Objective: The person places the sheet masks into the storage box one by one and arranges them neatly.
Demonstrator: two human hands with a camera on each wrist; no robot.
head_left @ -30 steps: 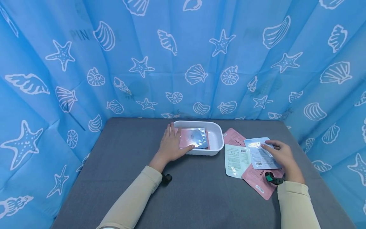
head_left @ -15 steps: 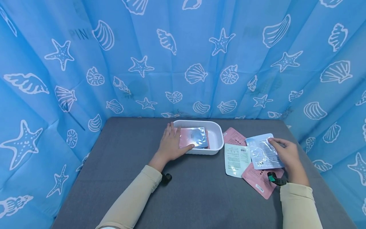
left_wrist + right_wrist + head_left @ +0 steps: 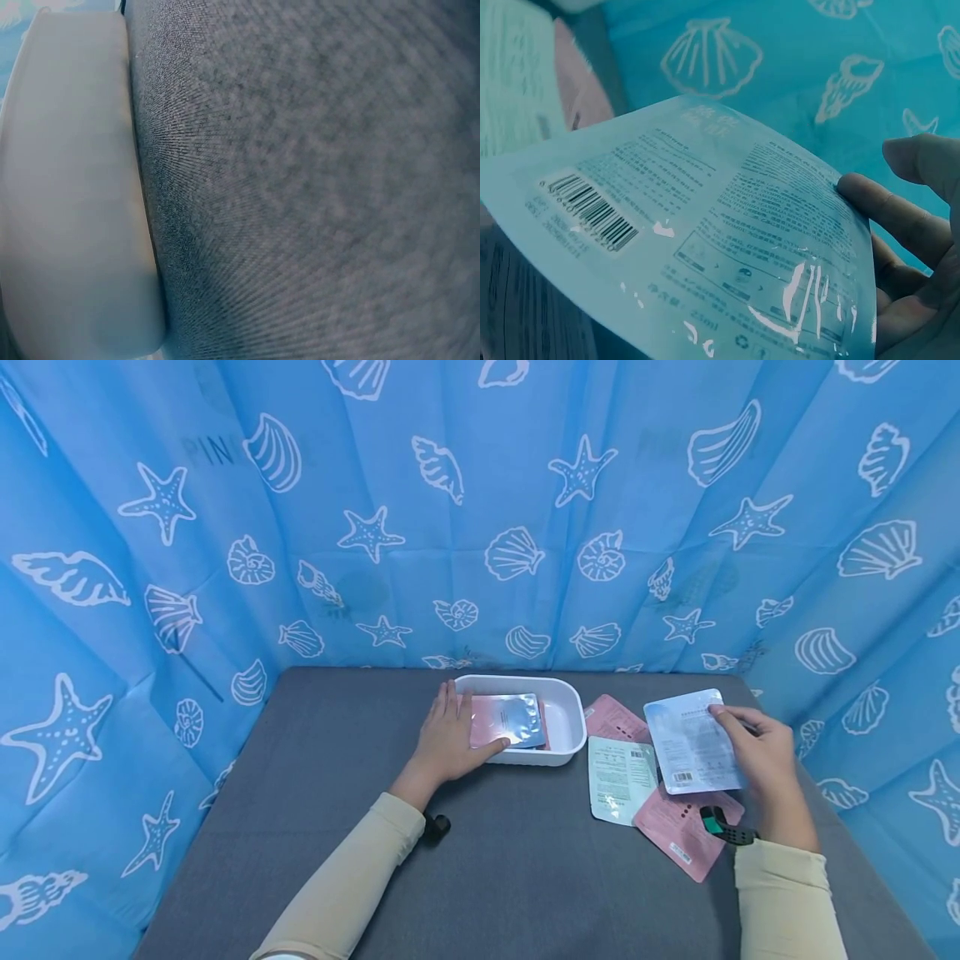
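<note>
My right hand (image 3: 761, 752) pinches a pale blue face mask sachet (image 3: 690, 743) by its right edge. In the right wrist view the sachet (image 3: 697, 240) is tilted, with its printed back and barcode showing. On the left, my left hand (image 3: 448, 739) rests with spread fingers over the left end of a white plastic bin (image 3: 566, 714), the thumb at its front rim. Inside that bin lies a shiny pink-and-blue sachet (image 3: 510, 720), with a pink edge peeking out beneath. The left wrist view shows only the bin's wall (image 3: 75, 180) and the tabletop, no fingers.
Right of the bin, a mint green sachet (image 3: 618, 781) lies between two pink ones, the rear pink sachet (image 3: 611, 718) and the front pink sachet (image 3: 690, 839). A grey cloth-covered table (image 3: 525, 877) carries everything. Behind it hangs a blue shell-patterned curtain (image 3: 465, 527).
My right hand has taken hold of the pale blue sachet and raised it off the pile, away from the pink one beneath. The left hand and bin have stayed put.
</note>
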